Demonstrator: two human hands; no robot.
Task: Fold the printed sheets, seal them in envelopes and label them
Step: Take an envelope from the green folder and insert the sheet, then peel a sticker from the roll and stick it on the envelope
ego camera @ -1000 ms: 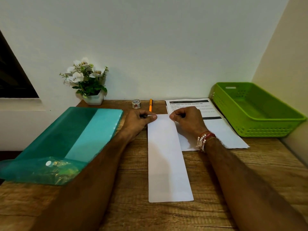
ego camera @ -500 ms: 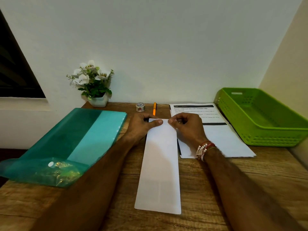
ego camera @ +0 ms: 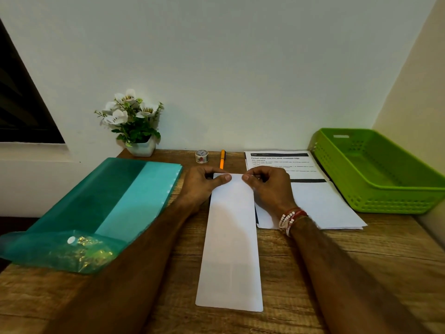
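Note:
A white sheet folded lengthwise into a long narrow strip (ego camera: pixel 230 249) lies on the wooden desk, running from the near edge toward the wall. My left hand (ego camera: pixel 202 185) pinches its far left corner, thumb on top. My right hand (ego camera: pixel 267 186) pinches the far right corner with curled fingers. A stack of printed sheets (ego camera: pixel 310 201) lies just right of the strip, partly under my right hand. An orange pen (ego camera: pixel 222 159) and a small roll of patterned tape (ego camera: pixel 201 156) sit near the wall.
A teal plastic folder (ego camera: pixel 101 208) with a clear bag on its near end covers the desk's left side. A green plastic basket (ego camera: pixel 380 172) stands at the right. A white pot of flowers (ego camera: pixel 134 126) is at the back left. The wooden desk (ego camera: pixel 325 273) meets the wall.
The folded strip has shifted left and toward me, off the printed stack, and now lies straighter. Both hands stayed at its far end, holding the corners.

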